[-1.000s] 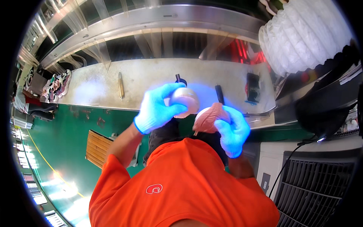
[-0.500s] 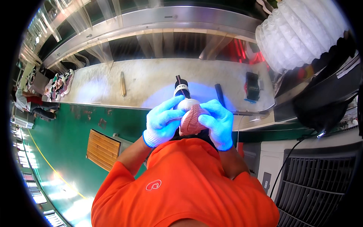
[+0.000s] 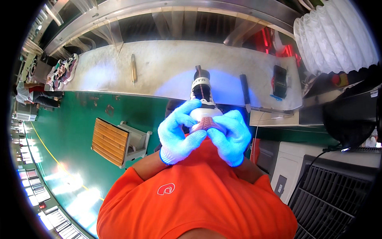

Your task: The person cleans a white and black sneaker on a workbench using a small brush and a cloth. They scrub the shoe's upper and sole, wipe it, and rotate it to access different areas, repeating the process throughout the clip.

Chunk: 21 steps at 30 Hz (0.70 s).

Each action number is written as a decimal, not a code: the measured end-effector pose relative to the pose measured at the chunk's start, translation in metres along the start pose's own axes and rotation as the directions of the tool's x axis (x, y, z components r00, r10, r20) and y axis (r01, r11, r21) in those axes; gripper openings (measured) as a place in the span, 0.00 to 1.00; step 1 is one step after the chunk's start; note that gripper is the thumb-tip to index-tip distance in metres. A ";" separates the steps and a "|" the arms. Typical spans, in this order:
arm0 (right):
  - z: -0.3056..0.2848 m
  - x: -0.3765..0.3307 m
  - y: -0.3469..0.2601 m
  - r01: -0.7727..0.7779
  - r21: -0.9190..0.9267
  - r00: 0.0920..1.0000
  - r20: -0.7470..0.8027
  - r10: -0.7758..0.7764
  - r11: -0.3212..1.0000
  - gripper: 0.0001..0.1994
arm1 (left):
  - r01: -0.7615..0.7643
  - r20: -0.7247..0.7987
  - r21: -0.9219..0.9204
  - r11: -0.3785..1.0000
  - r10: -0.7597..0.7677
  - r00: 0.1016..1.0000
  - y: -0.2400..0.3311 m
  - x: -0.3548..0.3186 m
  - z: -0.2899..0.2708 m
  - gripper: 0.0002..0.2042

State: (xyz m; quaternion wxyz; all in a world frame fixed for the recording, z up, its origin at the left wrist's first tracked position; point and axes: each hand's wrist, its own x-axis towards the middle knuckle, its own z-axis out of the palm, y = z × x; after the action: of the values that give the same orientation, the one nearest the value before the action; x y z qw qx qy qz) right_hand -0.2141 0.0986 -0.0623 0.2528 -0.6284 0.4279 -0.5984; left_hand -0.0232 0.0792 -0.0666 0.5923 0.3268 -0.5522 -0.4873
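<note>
A black and white shoe [image 3: 202, 88] is held between my two gloved hands in front of my chest, its toe toward me and its heel pointing away over the bench edge. The pink ridged sole [image 3: 205, 122] shows at the toe. My left hand [image 3: 178, 133] grips the left side of the toe, and my right hand [image 3: 230, 135] the right side; both thumbs press near the sole's edge. Blue light falls on the gloves. Beyond, on the pale bench [image 3: 167, 59], lie a tan-handled pointed tool [image 3: 133, 68] and a dark-handled knife [image 3: 244, 89].
A black object [image 3: 279, 81] sits at the bench's right end. Several shoes [image 3: 65, 71] stand at the far left, near another person [image 3: 36, 95]. A slatted wooden seat [image 3: 109, 141] is left of me. A white ribbed duct [image 3: 334, 40] and a grilled machine [image 3: 334, 195] are at right.
The shoe has tipped, so less pink sole and more of its upper show. My hands have lowered slightly and the thumbs have moved to the toe edge. The view has shifted.
</note>
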 end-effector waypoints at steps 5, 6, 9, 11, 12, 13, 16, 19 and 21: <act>0.005 0.002 0.000 0.039 -0.064 0.999 -0.029 -0.041 0.997 0.16 | 0.082 -0.006 0.020 0.996 -0.082 0.997 0.007 0.004 0.002 0.11; 0.005 0.002 0.001 0.041 -0.073 0.999 -0.023 -0.043 0.996 0.16 | 0.089 -0.013 0.015 0.996 -0.089 0.996 0.008 0.004 0.002 0.11; 0.004 0.004 0.000 0.052 -0.107 0.998 -0.013 -0.054 0.993 0.17 | 0.083 -0.028 0.012 0.996 -0.083 0.996 0.007 0.007 0.003 0.11; 0.005 0.006 0.000 0.067 -0.127 0.998 -0.010 -0.069 0.990 0.17 | 0.100 -0.041 0.018 0.995 -0.099 0.994 0.009 0.008 0.004 0.11; 0.005 0.007 0.000 0.069 -0.129 0.997 -0.010 -0.071 0.989 0.17 | 0.108 -0.048 0.021 0.994 -0.107 0.993 0.009 0.008 0.004 0.10; 0.006 0.008 -0.001 0.070 -0.131 0.997 -0.013 -0.072 0.989 0.17 | 0.105 -0.050 0.017 0.994 -0.105 0.993 0.008 0.008 0.004 0.10; 0.006 0.009 -0.003 0.058 -0.120 0.998 -0.014 -0.060 0.991 0.17 | 0.086 -0.066 0.022 0.996 -0.084 0.994 0.004 0.009 0.005 0.11; 0.005 0.011 -0.005 0.028 -0.081 0.999 -0.021 -0.030 0.996 0.16 | 0.070 -0.088 0.064 0.995 -0.064 0.994 0.003 0.012 0.007 0.14; 0.004 0.011 -0.004 0.021 -0.067 1.000 -0.021 -0.023 0.998 0.17 | 0.098 -0.077 0.097 0.991 -0.090 0.993 0.007 0.015 0.007 0.14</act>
State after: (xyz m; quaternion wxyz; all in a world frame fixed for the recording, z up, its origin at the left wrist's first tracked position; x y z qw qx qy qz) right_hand -0.2107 0.0903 -0.0537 0.2204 -0.6347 0.4435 -0.5932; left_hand -0.0299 0.0688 -0.0535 0.5713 0.3992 -0.5380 -0.4741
